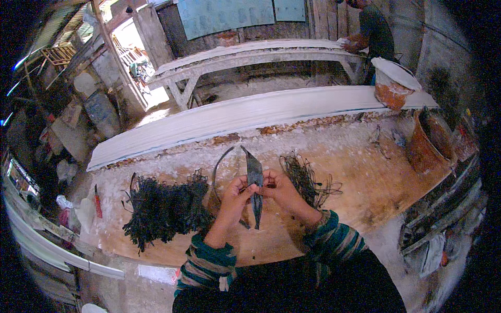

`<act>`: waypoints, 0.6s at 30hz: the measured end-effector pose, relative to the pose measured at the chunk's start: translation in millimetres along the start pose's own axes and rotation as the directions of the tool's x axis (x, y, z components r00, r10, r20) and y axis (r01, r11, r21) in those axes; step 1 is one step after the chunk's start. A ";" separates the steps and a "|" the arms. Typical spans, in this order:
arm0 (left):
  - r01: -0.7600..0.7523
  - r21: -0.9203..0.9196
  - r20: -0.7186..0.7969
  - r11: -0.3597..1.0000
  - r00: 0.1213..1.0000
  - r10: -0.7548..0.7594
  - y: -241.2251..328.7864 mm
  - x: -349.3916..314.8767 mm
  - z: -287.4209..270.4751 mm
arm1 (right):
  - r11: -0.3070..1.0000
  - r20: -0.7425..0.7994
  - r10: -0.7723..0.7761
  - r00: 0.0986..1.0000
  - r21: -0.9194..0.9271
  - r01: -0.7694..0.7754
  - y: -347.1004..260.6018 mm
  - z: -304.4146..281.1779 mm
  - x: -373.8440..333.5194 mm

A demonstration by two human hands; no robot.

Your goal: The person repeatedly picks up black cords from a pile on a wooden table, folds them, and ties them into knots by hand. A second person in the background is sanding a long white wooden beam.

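Both my hands meet over the middle of the wooden table. My left hand (237,195) and my right hand (283,191) pinch a flat, dark strip (253,168), which looks like rubber, pointed at its far end. Its near end hangs down below my fingers, narrow and perhaps folded. Beside my left hand lies a thin, curved black strip (215,172), partly hidden under the hand. Farther left is a thick pile of black strips (168,209) laid side by side. Just beyond my right hand sits a loose tangle of thin black cords (300,177).
The tabletop (360,182) is dusted with white. Along its far side runs a long white moulding (250,113). An orange bucket (425,146) stands at the right, a white-caked basin (394,86) behind it. A red-handled tool (98,202) lies left. Another person (373,31) works at a far bench.
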State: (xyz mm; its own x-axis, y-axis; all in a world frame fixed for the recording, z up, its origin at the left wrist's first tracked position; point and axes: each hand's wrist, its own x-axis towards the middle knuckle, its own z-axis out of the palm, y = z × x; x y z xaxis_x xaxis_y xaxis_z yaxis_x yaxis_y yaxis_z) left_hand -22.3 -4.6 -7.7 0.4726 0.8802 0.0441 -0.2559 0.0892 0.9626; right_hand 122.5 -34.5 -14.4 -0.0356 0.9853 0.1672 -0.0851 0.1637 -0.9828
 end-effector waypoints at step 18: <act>-0.040 0.116 -0.010 0.992 0.999 0.041 2.1 -2.4 -5.1 | 0.996 -0.054 0.045 0.998 0.083 -0.041 -2.7 0.4 -1.0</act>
State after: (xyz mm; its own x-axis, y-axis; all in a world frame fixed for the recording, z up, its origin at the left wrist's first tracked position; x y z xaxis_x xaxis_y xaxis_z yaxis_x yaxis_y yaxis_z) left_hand -28.3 -4.1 -7.2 0.4533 0.8876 0.0811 -0.1747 -0.0007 0.9846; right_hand 122.4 -35.9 -11.9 0.0146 0.9929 0.1182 -0.1659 0.1189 -0.9789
